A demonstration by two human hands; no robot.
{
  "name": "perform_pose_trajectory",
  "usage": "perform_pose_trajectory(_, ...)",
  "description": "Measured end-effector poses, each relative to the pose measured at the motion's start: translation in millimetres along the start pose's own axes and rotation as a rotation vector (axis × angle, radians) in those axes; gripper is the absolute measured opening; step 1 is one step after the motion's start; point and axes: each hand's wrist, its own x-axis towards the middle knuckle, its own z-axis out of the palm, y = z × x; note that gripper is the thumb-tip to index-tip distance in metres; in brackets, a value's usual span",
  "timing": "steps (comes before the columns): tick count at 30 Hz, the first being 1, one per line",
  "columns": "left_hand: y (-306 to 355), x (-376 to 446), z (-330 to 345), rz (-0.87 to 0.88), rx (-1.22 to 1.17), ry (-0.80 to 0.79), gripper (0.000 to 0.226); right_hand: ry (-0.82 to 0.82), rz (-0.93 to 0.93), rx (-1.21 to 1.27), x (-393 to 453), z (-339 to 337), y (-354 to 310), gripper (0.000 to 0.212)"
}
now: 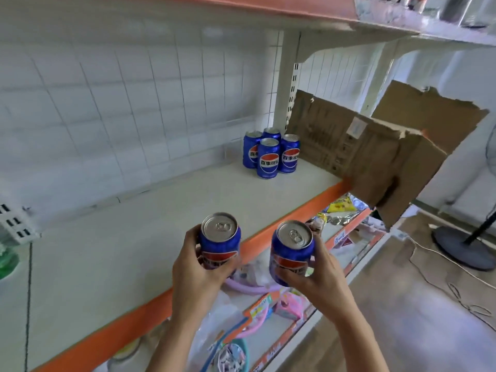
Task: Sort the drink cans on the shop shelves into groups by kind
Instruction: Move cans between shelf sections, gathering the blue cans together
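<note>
Cans (219,240) (291,252), one gripped upright in each hand (198,275) (312,280), match the cluster (269,154) on the shelf (161,224). Likely headed there to join their kind.

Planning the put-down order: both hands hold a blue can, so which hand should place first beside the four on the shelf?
Probably right. The right hand holds its can on the side nearer the four blue cans; the left hand is farther.

white wire-grid back panel (128,103), orange-edged shelving (281,226), wooden floor (418,304), fan base (464,248)
</note>
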Motion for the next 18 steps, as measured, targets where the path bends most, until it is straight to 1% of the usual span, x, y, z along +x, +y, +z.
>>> perform_pose_trajectory(2, -3, 11, 7, -0.014, -0.008, 0.028, 0.063, -0.013, -0.034, 0.012, 24, 1, 6, 0.061)
perform_pose_trajectory(7, -7, 40, 33, -0.025, 0.045, 0.101, 0.067, -0.048, -0.089, 0.099, 81, 3, 13, 0.054)
perform_pose_trajectory(10, -15, 61, 60, -0.058, 0.067, 0.147, 0.063, -0.086, -0.122, 0.143, 116, 0, 28, 0.056)
perform_pose_trajectory(14, -22, 105, 102, -0.088, 0.11, 0.146, 0.062, -0.12, -0.118, 0.128, 174, -6, 58, 0.056)
perform_pose_trajectory(18, -27, 159, 138, -0.092, 0.148, 0.106, 0.064, -0.12, -0.073, 0.146, 223, -12, 84, 0.053)
